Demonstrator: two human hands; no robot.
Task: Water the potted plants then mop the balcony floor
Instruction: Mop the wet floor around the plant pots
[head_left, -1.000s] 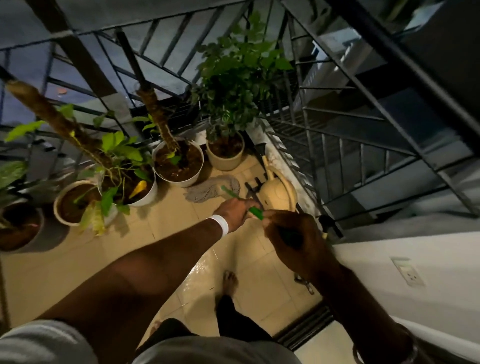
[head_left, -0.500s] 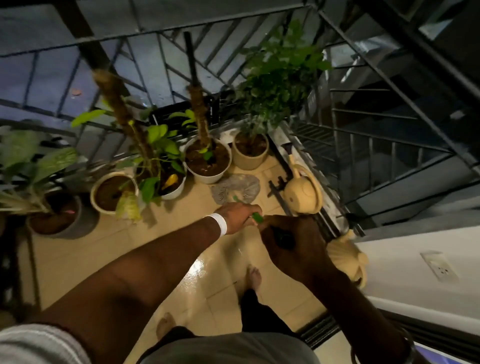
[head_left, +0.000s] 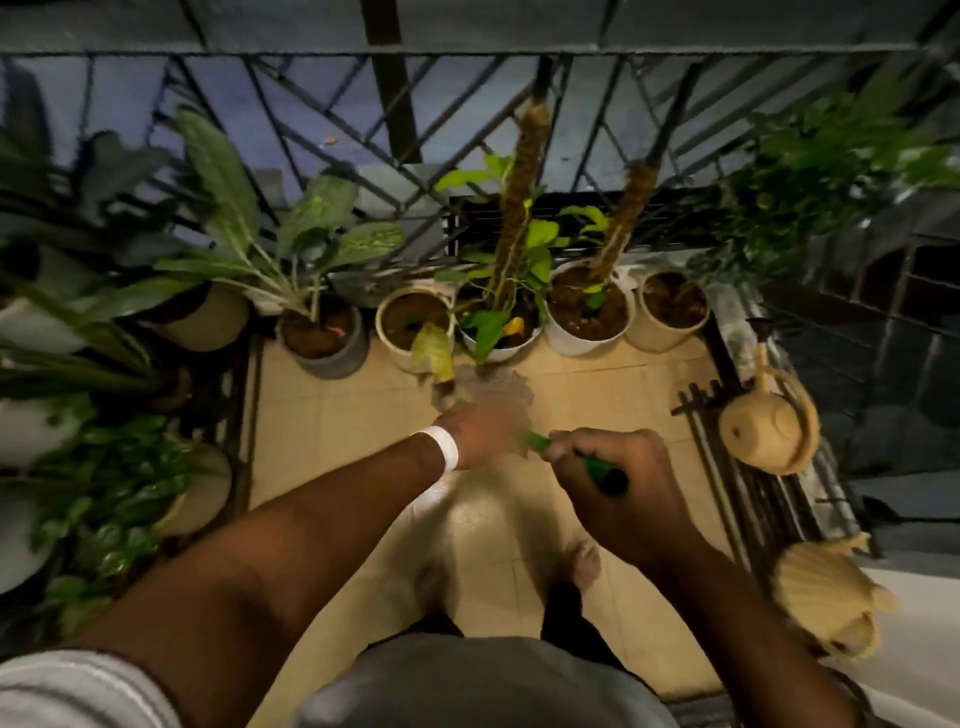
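Fingers of the right hand (head_left: 613, 488) were curled tight round the green mop handle (head_left: 597, 469); the left hand (head_left: 483, 434), blurred, gripped it farther down, a white wristband (head_left: 448, 448) at its wrist. The mop head (head_left: 491, 387) lay on the tiled floor (head_left: 337, 431) just before the row of potted plants (head_left: 587, 312). A beige watering can (head_left: 763, 431) sat off to the right.

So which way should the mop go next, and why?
Probably pull the grey stringy mop head back over the beige floor tiles toward the bare feet. Both the left hand and right hand grip the green mop handle, the head sits by the plant pots, and the tiles near the feet shine wet.
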